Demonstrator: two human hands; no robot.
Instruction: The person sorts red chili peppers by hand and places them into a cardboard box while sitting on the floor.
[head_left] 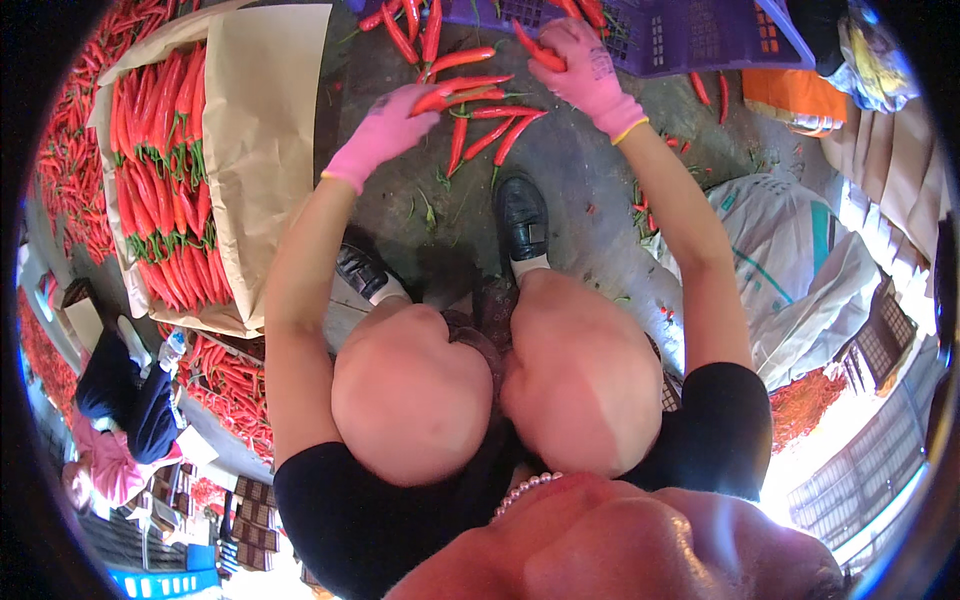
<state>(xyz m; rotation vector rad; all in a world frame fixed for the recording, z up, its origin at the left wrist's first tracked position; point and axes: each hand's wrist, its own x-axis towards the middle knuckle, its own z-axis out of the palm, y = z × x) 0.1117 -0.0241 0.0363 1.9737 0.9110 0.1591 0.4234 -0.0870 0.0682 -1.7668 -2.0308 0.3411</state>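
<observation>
Both my hands wear pink gloves with yellow cuffs. My left hand (396, 122) is closed around a few red chili peppers (462, 96), whose tips point right. My right hand (580, 68), close to the purple crate (682, 42), grips a red chili pepper (538, 46) between thumb and fingers. Below and between the hands, loose chili peppers (490, 138) lie on the grey floor. More long chili peppers (432, 35) lie beyond my left hand, against the crate's edge.
At left stands a paper-lined box (268, 150) with chili peppers (165, 200) in neat rows. A large heap of chili peppers (75, 185) spreads beyond it. On the right lie a white sack (780, 265) and an orange bag (790, 95). Another person (125, 440) sits lower left.
</observation>
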